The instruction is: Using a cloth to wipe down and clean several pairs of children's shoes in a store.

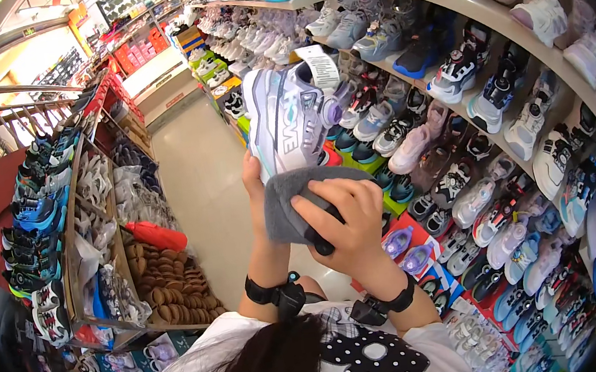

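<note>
A white and pale lavender sneaker is held up in front of me, its side lettering facing me. A round lavender dial sits on its upper, and a white paper tag hangs from it. My left hand grips the shoe low down, with its thumb along the sole edge; the grey pad hides most of its fingers. In my right hand is a grey plush cleaning pad with a black part under the fingers. The pad overlaps the lower end of the shoe; firm contact cannot be made out.
Shelves of sneakers rise close on my right. To the left, a wooden display rack holds blue shoes, bagged shoes and brown slippers. A red bag juts out there. A tiled aisle runs ahead between them.
</note>
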A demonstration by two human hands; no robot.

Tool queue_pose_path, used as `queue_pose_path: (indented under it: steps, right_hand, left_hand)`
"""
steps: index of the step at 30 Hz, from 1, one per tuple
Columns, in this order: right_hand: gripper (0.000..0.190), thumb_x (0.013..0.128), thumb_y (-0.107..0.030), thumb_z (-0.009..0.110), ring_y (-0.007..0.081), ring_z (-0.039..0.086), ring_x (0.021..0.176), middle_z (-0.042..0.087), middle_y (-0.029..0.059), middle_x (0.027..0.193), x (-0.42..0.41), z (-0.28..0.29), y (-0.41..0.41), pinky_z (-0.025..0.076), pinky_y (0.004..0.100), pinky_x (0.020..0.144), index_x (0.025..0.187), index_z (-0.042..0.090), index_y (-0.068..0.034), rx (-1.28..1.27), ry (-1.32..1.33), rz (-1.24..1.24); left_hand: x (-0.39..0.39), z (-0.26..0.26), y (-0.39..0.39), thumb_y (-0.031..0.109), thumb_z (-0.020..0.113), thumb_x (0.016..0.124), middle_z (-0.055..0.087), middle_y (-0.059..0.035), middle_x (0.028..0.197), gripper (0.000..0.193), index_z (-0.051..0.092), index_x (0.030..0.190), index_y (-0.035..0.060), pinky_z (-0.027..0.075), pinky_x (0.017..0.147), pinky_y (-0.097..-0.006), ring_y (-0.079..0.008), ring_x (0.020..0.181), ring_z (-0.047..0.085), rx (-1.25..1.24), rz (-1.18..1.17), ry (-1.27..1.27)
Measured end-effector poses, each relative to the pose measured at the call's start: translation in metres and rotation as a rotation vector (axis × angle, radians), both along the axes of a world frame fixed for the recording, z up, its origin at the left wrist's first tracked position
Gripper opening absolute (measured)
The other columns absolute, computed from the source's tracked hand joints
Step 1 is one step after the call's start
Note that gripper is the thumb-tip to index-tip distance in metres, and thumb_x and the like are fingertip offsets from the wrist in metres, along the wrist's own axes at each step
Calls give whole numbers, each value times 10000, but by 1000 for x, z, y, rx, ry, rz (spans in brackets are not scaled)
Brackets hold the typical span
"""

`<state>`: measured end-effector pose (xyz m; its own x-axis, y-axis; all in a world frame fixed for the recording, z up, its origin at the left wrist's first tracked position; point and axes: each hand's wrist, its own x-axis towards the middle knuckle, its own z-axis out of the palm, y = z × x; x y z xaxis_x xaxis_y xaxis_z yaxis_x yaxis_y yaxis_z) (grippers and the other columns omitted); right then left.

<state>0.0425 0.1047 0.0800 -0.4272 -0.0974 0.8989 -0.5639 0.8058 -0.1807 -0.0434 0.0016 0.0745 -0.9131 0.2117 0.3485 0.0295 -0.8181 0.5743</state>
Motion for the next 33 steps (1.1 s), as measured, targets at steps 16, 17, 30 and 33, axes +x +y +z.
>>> queue_pose_path:
  steps: [16,17,30,33]
  right_hand:
    - [414,672,-53,627,286,497,961,494,180,1071,-11,-14,50,377,352,849,1053,472,-8,-540,261,-94]
    - [407,683,-56,624,280,498,960,495,177,1069,-9,-12,51,379,350,847,1056,470,-9,-531,244,-99]
    - [483,481,-125,643,251,521,875,549,60,1002,18,-3,29,366,391,753,961,598,-151,-93,-23,65]
    - [486,479,-123,656,258,534,848,556,60,991,11,-6,36,378,395,727,962,600,-151,-217,23,140]
  left_hand:
    - [24,-4,9,447,307,855,453,-149,1229,599,312,1284,29,436,868,-402,-278,1050,510,-112,-339,-162]
    - [24,-5,8,447,303,856,451,-148,1232,600,306,1288,30,435,871,-402,-280,1052,508,-132,-338,-124]
    - [11,-10,2,518,302,840,442,-138,1237,651,297,1290,47,374,928,-380,-264,1090,475,-150,-186,-142]
    - [5,-13,1,503,310,839,436,-143,1243,649,299,1289,37,377,923,-387,-272,1089,474,-154,-188,-152]
